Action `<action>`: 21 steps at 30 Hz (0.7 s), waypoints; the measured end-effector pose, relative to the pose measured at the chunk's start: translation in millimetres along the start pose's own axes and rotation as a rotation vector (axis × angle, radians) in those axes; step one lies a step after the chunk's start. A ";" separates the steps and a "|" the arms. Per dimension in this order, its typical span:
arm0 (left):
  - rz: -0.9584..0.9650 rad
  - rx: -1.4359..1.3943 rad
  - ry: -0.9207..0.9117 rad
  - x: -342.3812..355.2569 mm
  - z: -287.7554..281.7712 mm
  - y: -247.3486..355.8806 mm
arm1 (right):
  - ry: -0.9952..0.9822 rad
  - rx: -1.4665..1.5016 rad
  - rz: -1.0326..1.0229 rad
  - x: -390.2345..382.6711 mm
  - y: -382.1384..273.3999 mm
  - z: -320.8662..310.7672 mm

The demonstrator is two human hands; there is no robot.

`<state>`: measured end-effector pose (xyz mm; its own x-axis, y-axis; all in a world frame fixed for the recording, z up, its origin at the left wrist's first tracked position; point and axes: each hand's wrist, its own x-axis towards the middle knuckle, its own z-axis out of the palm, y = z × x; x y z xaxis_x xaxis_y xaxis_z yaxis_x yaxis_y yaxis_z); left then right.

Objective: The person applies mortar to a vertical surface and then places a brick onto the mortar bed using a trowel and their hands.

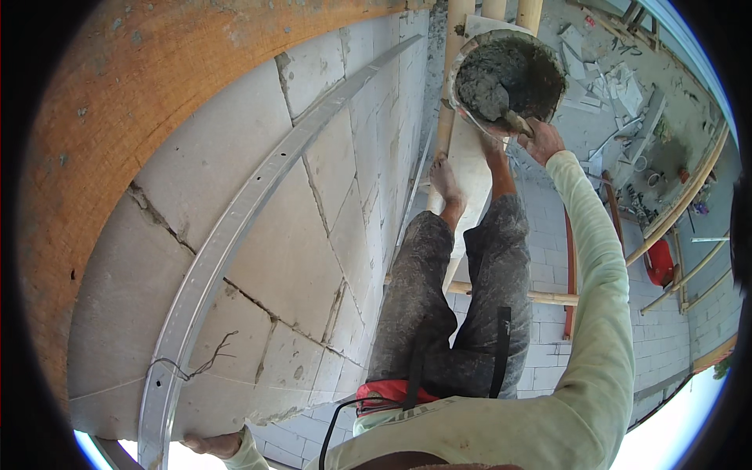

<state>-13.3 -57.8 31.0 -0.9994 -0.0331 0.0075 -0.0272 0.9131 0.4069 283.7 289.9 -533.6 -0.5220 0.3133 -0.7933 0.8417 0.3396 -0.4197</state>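
Observation:
My right hand [542, 142] is closed round the wooden handle of a trowel [517, 121]. The trowel's blade dips into wet grey mortar [486, 78] inside a round bucket [462, 59]. At the lower left, my left hand [215, 445] grips the edge of a wall of pale blocks [262, 274], its fingers partly hidden. A long perforated metal strip [223, 243] runs along this wall close to my left hand, with a twist of thin wire [205, 364] tied on it.
An orange-brown board [86, 157] borders the wall at the upper left. My bare feet [445, 178] stand on a narrow plank [474, 184] above bamboo poles [552, 298]. Far below on the right lie broken scraps [623, 86] and a red container [659, 262].

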 end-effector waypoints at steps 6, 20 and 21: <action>0.203 0.161 -0.046 9.5 3.8 1.2 | 0.000 0.228 -0.070 -16.9 20.0 -2.1; 0.216 -0.097 -0.270 1.5 46.8 75.1 | 0.132 0.243 -0.071 -210.5 -64.1 -152.9; 0.221 -0.127 -0.263 3.4 45.4 74.4 | 0.143 0.242 -0.107 -232.4 -79.7 -169.2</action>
<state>-19.6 28.4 19.8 -0.9523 0.2803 -0.1207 0.1763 0.8282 0.5320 314.6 340.0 -241.1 -0.6092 0.4143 -0.6762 0.7804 0.1616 -0.6040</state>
